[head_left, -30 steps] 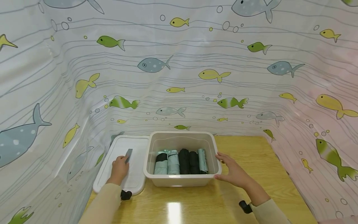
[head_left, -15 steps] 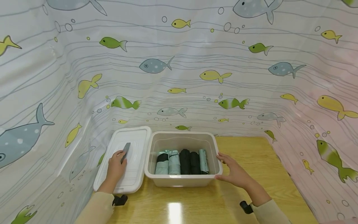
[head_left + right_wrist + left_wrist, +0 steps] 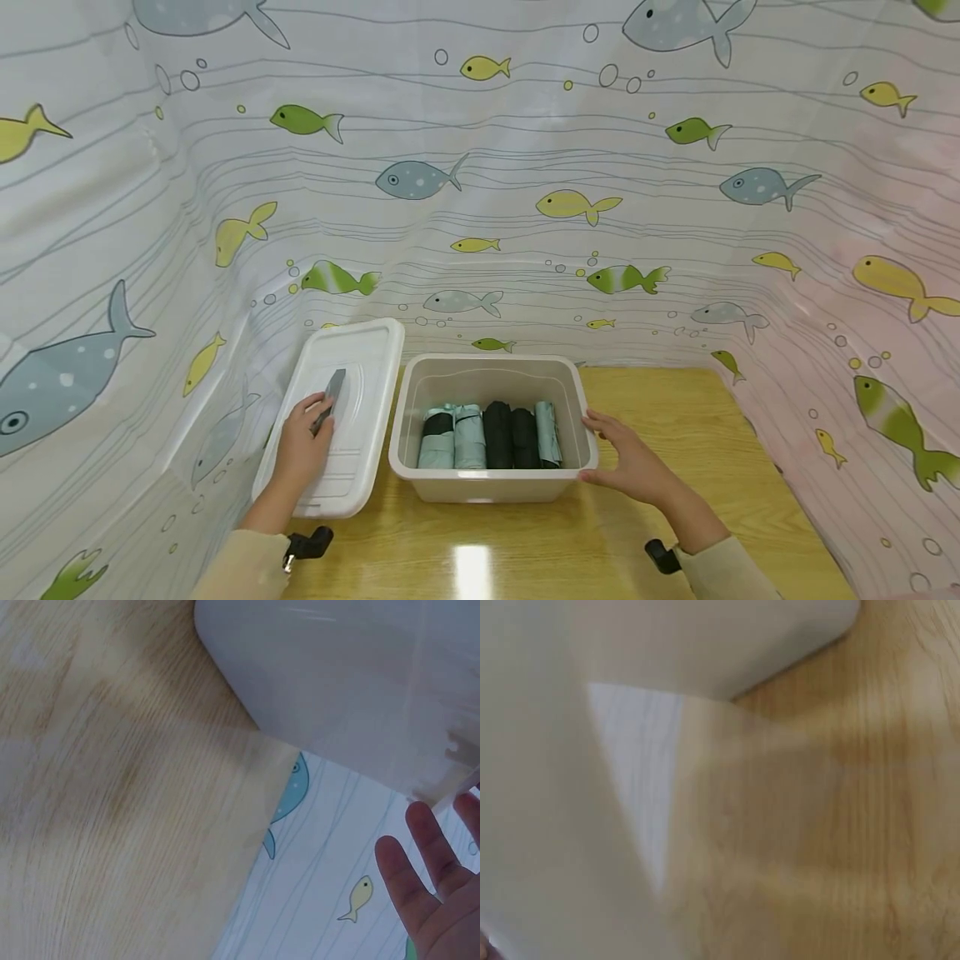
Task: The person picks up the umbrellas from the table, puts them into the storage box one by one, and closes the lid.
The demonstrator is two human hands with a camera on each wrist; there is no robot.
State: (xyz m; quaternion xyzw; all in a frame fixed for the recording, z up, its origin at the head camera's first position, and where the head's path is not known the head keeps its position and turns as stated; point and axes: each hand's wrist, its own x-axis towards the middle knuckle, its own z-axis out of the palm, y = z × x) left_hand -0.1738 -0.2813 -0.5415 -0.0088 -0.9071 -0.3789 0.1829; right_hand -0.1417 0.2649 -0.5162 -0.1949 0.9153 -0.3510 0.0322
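My left hand grips the grey handle in the middle of a white plastic lid. The lid is tilted up, its far edge raised, left of an uncovered off-white storage box. In the head view the box holds a row of rolled bundles: pale green ones and black ones. My right hand touches the box's right side, thumb near the front corner. Its fingers look fairly straight in the right wrist view. The left wrist view is blurred and does not show the grip.
The box stands on a wooden table. A fish-patterned white sheet rises as walls at the back and both sides. The lid's left edge is close to the left sheet.
My left hand has lifted the lid by its handle; the far edge rose from the table and the lid tilted. My right hand has stayed at the box.
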